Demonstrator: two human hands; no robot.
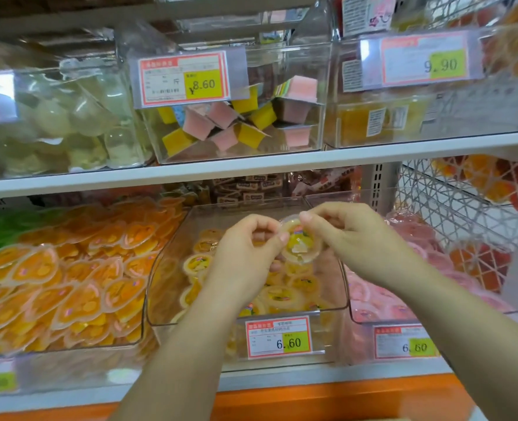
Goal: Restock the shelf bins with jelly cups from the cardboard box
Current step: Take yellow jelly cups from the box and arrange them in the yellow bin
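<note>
Cup (300, 245) between left hand (245, 256), right hand (354, 241)

hands: 2, left hand (245, 253) and right hand (357, 238)
round clear plastic jelly cup with yellow filling (300, 246), in hand: 1
clear plastic bins (160, 287): 6, three per shelf
white shelf boards (282, 163): 2
red-bordered price labels (184, 79): 4 legible, 2 more blurred at the shelves' left edge
loose jelly cups (197, 264) in bins: overlapping, not countable

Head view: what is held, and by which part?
A yellow jelly cup, by its rim: left hand at the left edge, right hand at the top.
</note>
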